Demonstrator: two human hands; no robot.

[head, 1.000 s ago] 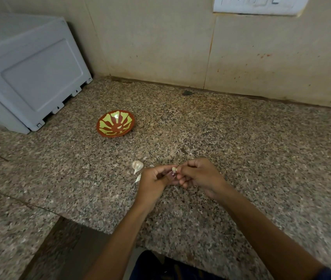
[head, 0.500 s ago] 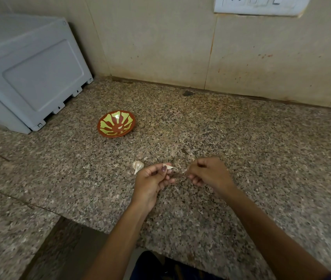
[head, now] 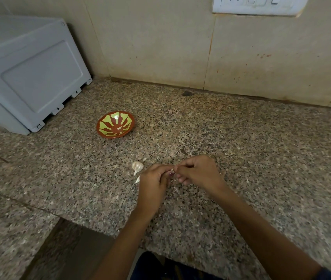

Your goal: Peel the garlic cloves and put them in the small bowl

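Note:
My left hand point(head: 154, 183) and my right hand point(head: 198, 172) meet over the granite counter, fingers curled. Between their fingertips they pinch a small garlic clove point(head: 171, 171), mostly hidden, with only a pale tip showing. A whole unpeeled garlic clove point(head: 137, 166) lies on the counter just left of my left hand, and a white sliver of garlic point(head: 137, 180) pokes out beside that hand. The small red bowl with a yellow-green pattern point(head: 115, 126) stands further back to the left; a pale bit lies inside it.
A grey-white appliance point(head: 29, 77) fills the back left corner. The tiled wall point(head: 160, 43) runs along the back, with a switch plate point(head: 259, 5) at the top right. The counter's front edge point(head: 100, 229) steps down near my arms.
Half a second ago my hands were apart, the left one holding the clove. Now my right hand has come back to it and pinches the clove again.

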